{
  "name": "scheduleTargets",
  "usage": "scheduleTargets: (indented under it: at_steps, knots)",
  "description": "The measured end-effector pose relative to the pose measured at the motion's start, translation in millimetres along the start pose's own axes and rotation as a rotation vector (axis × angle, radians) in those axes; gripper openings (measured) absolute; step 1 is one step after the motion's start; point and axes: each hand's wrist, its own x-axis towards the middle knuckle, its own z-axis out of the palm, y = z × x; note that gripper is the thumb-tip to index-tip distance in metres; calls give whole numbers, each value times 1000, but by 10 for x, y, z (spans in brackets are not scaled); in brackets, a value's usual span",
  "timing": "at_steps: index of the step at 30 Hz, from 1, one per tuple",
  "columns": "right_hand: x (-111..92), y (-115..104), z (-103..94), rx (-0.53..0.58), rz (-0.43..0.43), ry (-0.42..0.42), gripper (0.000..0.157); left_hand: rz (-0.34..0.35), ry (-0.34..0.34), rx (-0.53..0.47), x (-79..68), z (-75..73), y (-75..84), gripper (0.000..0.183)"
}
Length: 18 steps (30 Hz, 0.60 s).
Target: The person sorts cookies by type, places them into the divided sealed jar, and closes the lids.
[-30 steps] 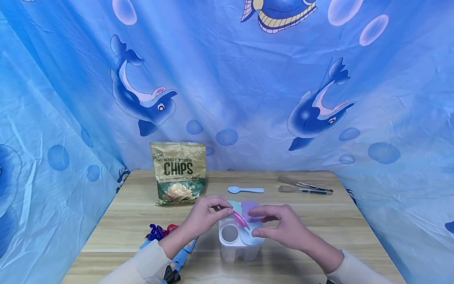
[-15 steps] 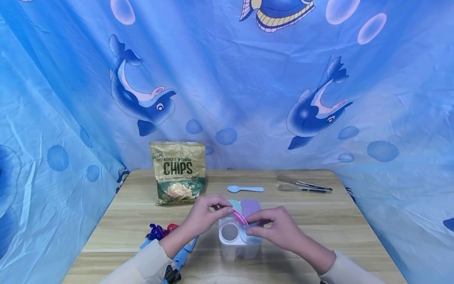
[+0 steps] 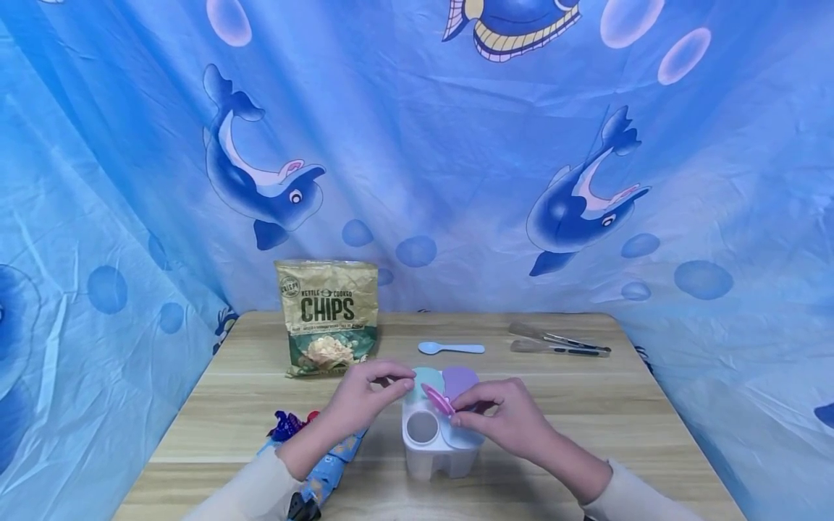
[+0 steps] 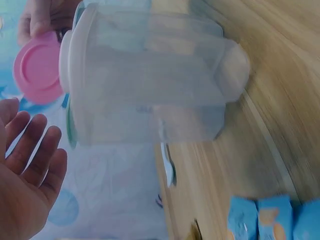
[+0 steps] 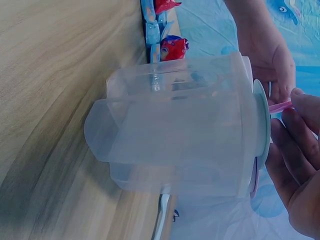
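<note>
A translucent plastic container (image 3: pixel 426 463) stands upright in front of me. Green (image 3: pixel 428 380), purple (image 3: pixel 460 380) and light blue (image 3: pixel 465 435) flip lids cover three of its openings; the round opening (image 3: pixel 422 427) at front left is uncovered. My right hand (image 3: pixel 504 416) pinches the raised pink lid (image 3: pixel 436 400) between thumb and fingers, holding it tilted over the container top. Just left of the lid, my left hand (image 3: pixel 368 394) is apart from it, fingers loosely extended and holding nothing. The left wrist view shows the pink lid's round face (image 4: pixel 37 70) beside the container's rim.
A chips bag (image 3: pixel 332 318) stands at back left. Behind the container lies a light blue spoon (image 3: pixel 452 348), with tongs (image 3: pixel 560 344) at back right. Blue packets (image 3: pixel 326 470) and shiny wrapped sweets (image 3: pixel 289 425) lie by my left forearm. A printed curtain surrounds the wooden table (image 3: pixel 619 427).
My right hand has moved left and taken hold of the pink lid. My left hand, which pinched the lid before, has let go and drawn back slightly left.
</note>
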Motion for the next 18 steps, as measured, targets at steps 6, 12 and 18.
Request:
scheduleTargets:
  at_steps: [6, 12, 18]
  knots:
    - [-16, 0, 5, 8, 19, 23, 8, -72, 79, 58, -190, -366, -189, 19]
    - [-19, 4, -1, 8, 36, 21, 6, -164, 139, 177, -454, -825, -476, 20]
    - [-19, -6, -7, 14, 38, 26, 7, -322, 36, 231, -692, -1192, -809, 33]
